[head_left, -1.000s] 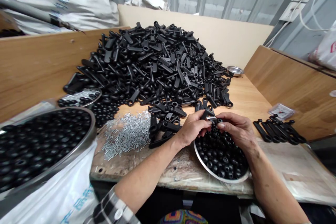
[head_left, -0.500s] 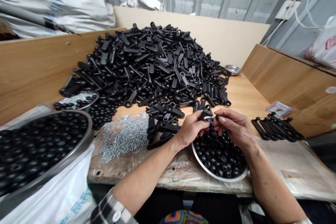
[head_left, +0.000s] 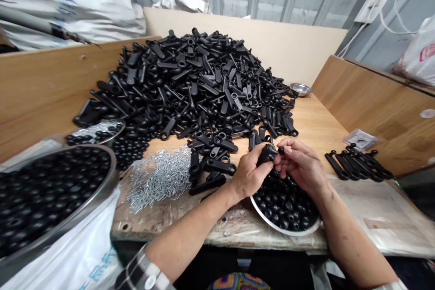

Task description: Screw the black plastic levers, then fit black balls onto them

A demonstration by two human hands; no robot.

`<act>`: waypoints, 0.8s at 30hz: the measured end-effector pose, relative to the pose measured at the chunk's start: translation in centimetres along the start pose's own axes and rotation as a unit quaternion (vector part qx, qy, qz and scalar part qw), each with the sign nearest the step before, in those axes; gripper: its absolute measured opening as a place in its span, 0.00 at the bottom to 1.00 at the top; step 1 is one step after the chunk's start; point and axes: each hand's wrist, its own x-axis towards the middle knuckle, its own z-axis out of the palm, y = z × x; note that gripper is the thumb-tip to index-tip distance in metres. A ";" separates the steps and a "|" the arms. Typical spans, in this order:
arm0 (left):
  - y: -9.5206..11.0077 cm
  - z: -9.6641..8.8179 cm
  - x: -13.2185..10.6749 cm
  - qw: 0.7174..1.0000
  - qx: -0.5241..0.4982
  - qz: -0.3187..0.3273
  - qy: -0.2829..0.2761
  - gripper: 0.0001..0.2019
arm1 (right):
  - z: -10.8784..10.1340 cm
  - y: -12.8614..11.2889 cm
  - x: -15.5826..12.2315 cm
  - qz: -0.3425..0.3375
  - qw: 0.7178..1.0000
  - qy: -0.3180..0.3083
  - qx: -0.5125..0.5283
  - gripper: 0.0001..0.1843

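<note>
My left hand (head_left: 250, 171) is closed around a black crank handle (head_left: 266, 154), whose narrow end points toward my other hand. Between the thumb and fingers of my right hand (head_left: 304, 166) is a small black ball knob (head_left: 281, 150), close to that end of the handle; whether they touch I cannot tell. Both hands are above a metal bowl (head_left: 268, 224) filled with similar black ball knobs (head_left: 288, 210). Just left of my left hand, loose crank handles (head_left: 212, 163) lie on the table, beside a heap of small silvery pins (head_left: 159, 176).
A large pile of black crank handles (head_left: 197, 81) rises at the back. On the left stands a big basin (head_left: 113, 158) of ball knobs. Several handles with knobs (head_left: 353, 165) lie in a row at right, near a small clock (head_left: 360, 139). Wooden boards (head_left: 374, 104) border the table.
The crank handle in my left hand has turned, and its narrow end now points toward the knob in my right hand. The camera view has shifted slightly.
</note>
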 end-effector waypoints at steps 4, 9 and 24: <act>-0.2 0.4 -0.2 1.000 0.002 0.015 -0.005 0.13 | 0.2 0.2 -0.1 0.004 1.000 0.000 -0.003 0.10; -0.2 0.5 -0.3 0.999 0.030 0.021 0.015 0.11 | 0.2 0.4 -0.2 0.003 1.000 -0.011 -0.021 0.10; -0.6 0.8 -0.4 0.979 0.196 0.034 0.051 0.08 | 0.0 0.4 -0.3 0.004 0.998 -0.024 -0.062 0.12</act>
